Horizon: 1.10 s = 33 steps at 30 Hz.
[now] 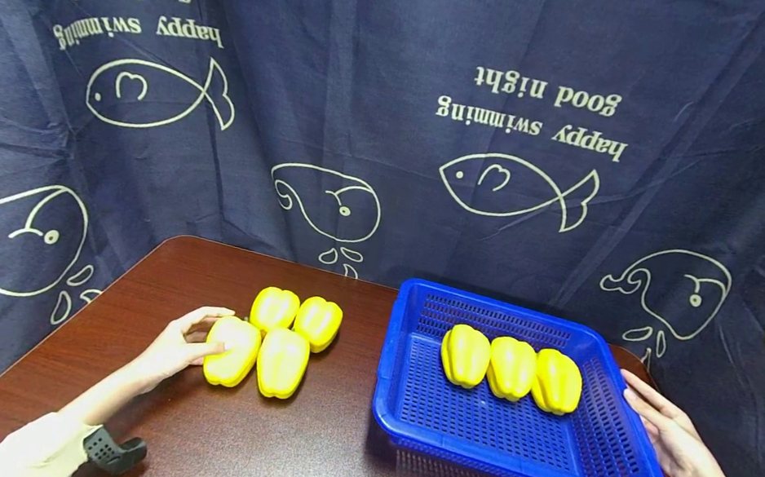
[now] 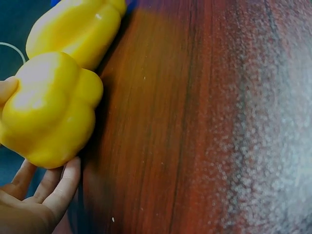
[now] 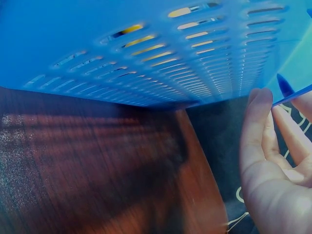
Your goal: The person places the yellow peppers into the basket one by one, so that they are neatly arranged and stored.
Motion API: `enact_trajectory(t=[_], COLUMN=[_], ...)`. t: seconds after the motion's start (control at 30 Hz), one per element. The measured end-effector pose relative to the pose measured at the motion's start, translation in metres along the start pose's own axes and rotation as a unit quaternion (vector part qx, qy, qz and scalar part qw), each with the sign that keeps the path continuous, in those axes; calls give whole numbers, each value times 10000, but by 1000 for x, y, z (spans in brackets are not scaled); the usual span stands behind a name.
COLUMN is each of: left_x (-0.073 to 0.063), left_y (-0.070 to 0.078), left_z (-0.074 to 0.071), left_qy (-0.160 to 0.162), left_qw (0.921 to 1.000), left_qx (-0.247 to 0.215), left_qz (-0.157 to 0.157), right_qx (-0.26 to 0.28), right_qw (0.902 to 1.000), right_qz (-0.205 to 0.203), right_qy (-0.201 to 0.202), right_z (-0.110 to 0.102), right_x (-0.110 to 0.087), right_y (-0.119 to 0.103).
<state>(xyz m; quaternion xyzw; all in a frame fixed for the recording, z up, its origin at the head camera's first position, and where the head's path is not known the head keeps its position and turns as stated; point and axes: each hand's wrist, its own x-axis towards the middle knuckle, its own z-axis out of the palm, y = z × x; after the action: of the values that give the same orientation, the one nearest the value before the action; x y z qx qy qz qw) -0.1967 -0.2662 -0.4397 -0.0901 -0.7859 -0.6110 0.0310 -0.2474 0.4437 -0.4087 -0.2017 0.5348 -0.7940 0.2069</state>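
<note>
My left hand (image 1: pixel 184 342) holds a yellow bell pepper (image 1: pixel 233 356), thumb on one side and fingers on the other. In the left wrist view this bell pepper (image 2: pixel 51 109) touches another one (image 2: pixel 80 29) beyond it. Three more yellow bell peppers sit close by on the table: one in front (image 1: pixel 282 364) and two behind (image 1: pixel 275 308) (image 1: pixel 319 323). On the right, a blue plastic basket (image 1: pixel 470 448) holds a row of three yellow bell peppers (image 1: pixel 512 369). My right hand (image 1: pixel 674 443) grips the basket's right rim, fingertips at the edge in the right wrist view.
The brown wooden table (image 1: pixel 318 468) runs under everything, with bare wood between the peppers and the basket. A dark blue curtain (image 1: pixel 402 109) with fish and whale prints hangs behind and at both sides. Dark straps (image 1: pixel 113 452) go round both wrists.
</note>
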Motion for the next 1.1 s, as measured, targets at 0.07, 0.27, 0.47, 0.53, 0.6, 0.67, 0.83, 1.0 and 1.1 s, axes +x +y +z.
enact_trajectory(t=[0.07, 0.27, 0.47, 0.53, 0.6, 0.67, 0.83, 1.0, 1.1], left_x=[0, -1, -2, -2, -2, -3, -4, -5, -5], left_y=[0, 4, 11, 14, 17, 21, 30, 40, 46], left_z=[0, -1, -1, -2, -3, -5, -10, -11, -11], left_qy=[37, 110, 270, 302, 329, 341, 313, 286, 265], left_qw=[10000, 9997, 9986, 9984, 9984, 9985, 9992, 9991, 9986], left_qx=[18, 128, 335, 406, 425, 405, 236, 275, 325], left_qz=[-29, -181, -312, -272, -194, -158, -79, 174, 314], right_qx=[-11, -145, -160, -148, -145, -148, -174, -209, -256], right_qw=[10000, 9998, 9997, 9998, 9998, 9998, 9997, 9996, 9995], right_qz=[2, -21, -21, -49, -59, -48, -53, -75, -79], right_qy=[-4, 150, 183, 157, 118, 107, 157, 161, 172], right_z=[0, 0, 0, 1, 1, 2, 1, 1, 0], right_x=[0, 0, 0, 0, 0, 1, 1, 0, 1], right_y=[0, 0, -1, -1, -1, -1, -1, -1, 0])
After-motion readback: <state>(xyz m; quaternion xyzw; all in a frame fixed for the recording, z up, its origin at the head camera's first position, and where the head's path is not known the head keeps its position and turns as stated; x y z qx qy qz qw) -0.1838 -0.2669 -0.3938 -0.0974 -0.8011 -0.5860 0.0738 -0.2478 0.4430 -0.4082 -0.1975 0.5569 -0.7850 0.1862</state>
